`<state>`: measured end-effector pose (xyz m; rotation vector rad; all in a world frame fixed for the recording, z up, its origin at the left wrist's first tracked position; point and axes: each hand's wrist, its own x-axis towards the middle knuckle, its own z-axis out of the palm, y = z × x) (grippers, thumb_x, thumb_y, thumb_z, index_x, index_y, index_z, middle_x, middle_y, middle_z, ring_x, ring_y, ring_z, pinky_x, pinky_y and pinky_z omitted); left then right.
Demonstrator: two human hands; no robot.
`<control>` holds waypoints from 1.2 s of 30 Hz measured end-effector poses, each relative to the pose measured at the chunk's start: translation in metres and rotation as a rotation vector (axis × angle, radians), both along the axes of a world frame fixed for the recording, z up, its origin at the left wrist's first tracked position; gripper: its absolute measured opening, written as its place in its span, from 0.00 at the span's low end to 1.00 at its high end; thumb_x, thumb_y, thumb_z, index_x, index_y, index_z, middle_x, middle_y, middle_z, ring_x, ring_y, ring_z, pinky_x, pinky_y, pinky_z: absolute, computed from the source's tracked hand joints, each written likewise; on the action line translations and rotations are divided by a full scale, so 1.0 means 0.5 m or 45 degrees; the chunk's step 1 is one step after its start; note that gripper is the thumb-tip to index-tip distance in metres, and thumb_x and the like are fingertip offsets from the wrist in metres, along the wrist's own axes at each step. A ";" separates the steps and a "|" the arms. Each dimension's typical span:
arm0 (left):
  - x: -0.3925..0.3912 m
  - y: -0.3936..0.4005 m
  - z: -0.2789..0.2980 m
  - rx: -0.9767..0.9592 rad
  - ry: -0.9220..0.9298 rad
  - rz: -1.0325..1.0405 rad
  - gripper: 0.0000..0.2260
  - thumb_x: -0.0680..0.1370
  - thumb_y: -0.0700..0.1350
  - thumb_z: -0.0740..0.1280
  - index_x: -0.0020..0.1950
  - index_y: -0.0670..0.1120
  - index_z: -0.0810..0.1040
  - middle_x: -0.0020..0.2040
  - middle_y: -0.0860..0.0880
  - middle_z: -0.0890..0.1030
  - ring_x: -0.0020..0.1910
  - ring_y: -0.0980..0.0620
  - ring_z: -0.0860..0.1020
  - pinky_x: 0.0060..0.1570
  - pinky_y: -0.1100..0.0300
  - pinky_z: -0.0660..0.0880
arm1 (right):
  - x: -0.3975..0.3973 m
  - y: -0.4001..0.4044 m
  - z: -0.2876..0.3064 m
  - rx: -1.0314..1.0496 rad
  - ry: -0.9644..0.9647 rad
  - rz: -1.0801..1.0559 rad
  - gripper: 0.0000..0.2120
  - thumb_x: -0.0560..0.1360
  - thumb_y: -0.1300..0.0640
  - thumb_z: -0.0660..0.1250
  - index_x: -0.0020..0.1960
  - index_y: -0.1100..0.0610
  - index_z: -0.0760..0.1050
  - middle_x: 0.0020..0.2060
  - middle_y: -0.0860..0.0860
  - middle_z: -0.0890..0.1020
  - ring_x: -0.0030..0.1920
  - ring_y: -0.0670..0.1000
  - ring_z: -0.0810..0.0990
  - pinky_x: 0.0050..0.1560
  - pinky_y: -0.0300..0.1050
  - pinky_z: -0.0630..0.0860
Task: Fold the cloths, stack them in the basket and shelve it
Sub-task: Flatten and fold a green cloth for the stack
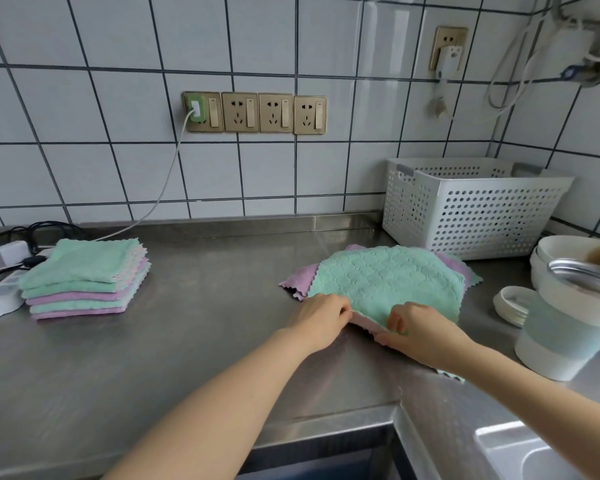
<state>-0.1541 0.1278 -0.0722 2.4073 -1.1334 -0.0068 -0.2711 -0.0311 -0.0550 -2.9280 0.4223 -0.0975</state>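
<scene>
A green cloth [388, 278] with a pale pink underside lies spread on the steel counter, on top of a purple cloth [300, 280] whose corners stick out beneath it. My left hand [321, 317] pinches the green cloth's near edge at its left. My right hand [420, 332] pinches the same edge further right, lifting it slightly. A white perforated basket [471, 216] stands behind the cloths against the tiled wall; its inside is hidden. At the far left sits a stack of folded green and purple cloths [84, 278].
A white and grey lidded container [568, 327], stacked white bowls [565, 251] and a small white lid [510, 304] crowd the right side. A power strip and cables [7, 261] lie at the far left. Wall sockets [255, 112] are above. The counter's front edge [326, 427] is near.
</scene>
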 end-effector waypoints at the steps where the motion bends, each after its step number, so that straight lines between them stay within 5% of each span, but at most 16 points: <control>1: -0.002 -0.001 0.000 -0.024 0.005 0.003 0.09 0.80 0.48 0.59 0.44 0.46 0.75 0.44 0.45 0.80 0.42 0.43 0.76 0.38 0.53 0.69 | 0.002 0.003 -0.002 -0.074 -0.016 -0.012 0.13 0.74 0.43 0.64 0.43 0.53 0.70 0.43 0.48 0.74 0.44 0.52 0.77 0.39 0.47 0.74; 3: -0.006 -0.004 0.005 -0.115 0.000 0.039 0.10 0.80 0.47 0.58 0.42 0.46 0.72 0.43 0.45 0.79 0.40 0.45 0.73 0.36 0.54 0.66 | 0.005 0.005 0.002 -0.200 -0.015 -0.044 0.06 0.75 0.54 0.61 0.44 0.54 0.65 0.44 0.50 0.70 0.44 0.54 0.74 0.36 0.47 0.70; 7: -0.010 -0.005 0.019 -0.277 -0.073 0.071 0.10 0.81 0.47 0.57 0.43 0.44 0.69 0.44 0.48 0.76 0.42 0.50 0.69 0.41 0.53 0.67 | 0.003 -0.009 0.028 -0.243 0.072 -0.200 0.08 0.71 0.62 0.61 0.40 0.54 0.62 0.41 0.49 0.68 0.42 0.53 0.71 0.33 0.45 0.68; 11: 0.008 0.011 0.005 0.000 -0.293 -0.046 0.04 0.78 0.45 0.64 0.49 0.45 0.71 0.50 0.47 0.76 0.50 0.49 0.70 0.43 0.55 0.66 | 0.016 -0.035 0.064 -0.147 -0.215 -0.309 0.09 0.73 0.67 0.57 0.38 0.55 0.66 0.36 0.52 0.75 0.37 0.54 0.76 0.35 0.49 0.76; 13: 0.021 0.017 -0.007 -0.017 -0.288 0.061 0.03 0.76 0.40 0.63 0.47 0.41 0.75 0.50 0.43 0.77 0.52 0.43 0.74 0.43 0.53 0.68 | 0.026 -0.036 0.087 -0.139 -0.313 -0.329 0.08 0.72 0.69 0.56 0.39 0.57 0.66 0.36 0.52 0.74 0.38 0.56 0.75 0.35 0.47 0.73; 16: 0.043 0.030 -0.002 -0.167 -0.156 0.315 0.06 0.76 0.40 0.64 0.42 0.40 0.78 0.43 0.37 0.80 0.44 0.37 0.77 0.39 0.53 0.70 | 0.039 -0.034 0.124 -0.148 -0.438 -0.360 0.10 0.71 0.72 0.56 0.41 0.60 0.71 0.37 0.58 0.77 0.38 0.59 0.76 0.36 0.50 0.74; 20: 0.071 0.055 0.070 -0.604 -0.143 0.413 0.06 0.76 0.40 0.66 0.46 0.45 0.83 0.43 0.42 0.84 0.44 0.41 0.81 0.42 0.54 0.74 | 0.052 -0.020 0.191 -0.101 -0.757 -0.297 0.19 0.69 0.74 0.53 0.46 0.61 0.79 0.36 0.61 0.80 0.36 0.61 0.78 0.38 0.54 0.78; 25: 0.075 0.123 0.211 -1.044 -0.119 0.410 0.06 0.76 0.37 0.66 0.45 0.39 0.83 0.40 0.43 0.84 0.37 0.53 0.76 0.36 0.61 0.67 | 0.052 0.036 0.276 -0.050 -1.157 -0.067 0.17 0.74 0.72 0.57 0.54 0.62 0.80 0.45 0.60 0.84 0.41 0.60 0.80 0.43 0.51 0.78; 29: 0.053 0.227 0.281 -1.276 0.070 0.366 0.03 0.75 0.40 0.68 0.43 0.43 0.81 0.37 0.53 0.81 0.32 0.68 0.75 0.35 0.75 0.69 | 0.043 0.094 0.319 0.093 -1.260 0.016 0.08 0.75 0.66 0.65 0.51 0.62 0.81 0.42 0.52 0.83 0.41 0.51 0.77 0.44 0.41 0.69; 32: 0.032 0.323 0.305 -1.339 0.126 0.399 0.07 0.74 0.44 0.70 0.41 0.41 0.80 0.36 0.51 0.80 0.34 0.61 0.76 0.39 0.66 0.72 | 0.036 0.128 0.333 0.339 -1.241 0.090 0.03 0.75 0.60 0.69 0.46 0.58 0.81 0.34 0.47 0.79 0.35 0.47 0.74 0.35 0.33 0.66; 34: 0.022 0.390 0.313 -1.346 0.128 0.440 0.09 0.73 0.47 0.72 0.36 0.44 0.79 0.33 0.52 0.79 0.33 0.56 0.75 0.38 0.59 0.71 | 0.039 0.151 0.335 0.490 -1.228 0.150 0.12 0.75 0.55 0.69 0.37 0.62 0.76 0.27 0.49 0.73 0.29 0.47 0.67 0.27 0.33 0.61; 36: 0.004 0.441 0.324 -1.353 0.158 0.446 0.11 0.73 0.47 0.72 0.32 0.48 0.76 0.26 0.58 0.77 0.26 0.60 0.72 0.31 0.65 0.68 | 0.046 0.176 0.335 0.628 -1.220 0.164 0.20 0.74 0.54 0.70 0.34 0.69 0.71 0.28 0.52 0.67 0.29 0.46 0.61 0.25 0.36 0.56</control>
